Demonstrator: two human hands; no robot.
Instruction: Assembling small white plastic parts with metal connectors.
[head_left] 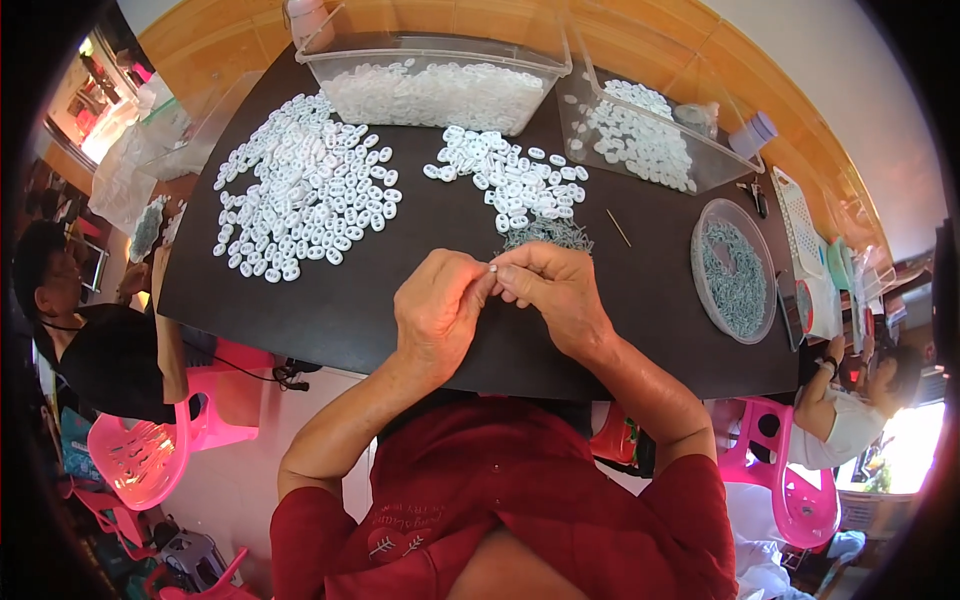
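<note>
My left hand (440,302) and my right hand (556,292) meet over the dark table, fingertips pinched together. Between them shows a bit of a small white piece (493,268); the fingers hide most of it. Just beyond my right hand lies a small heap of grey screws (548,234), partly covered by the hand. Behind the screws is a loose pile of white oval plastic pieces with holes (515,180). A much larger heap of the same white ovals (300,190) spreads over the table to the left.
At the back stand a clear bin of white pieces (435,62) and a second clear bin (650,165). A round tub of screws (752,330) sits at right. A thin stick (619,228) lies near the screws. People sit left (110,340) and right (840,430).
</note>
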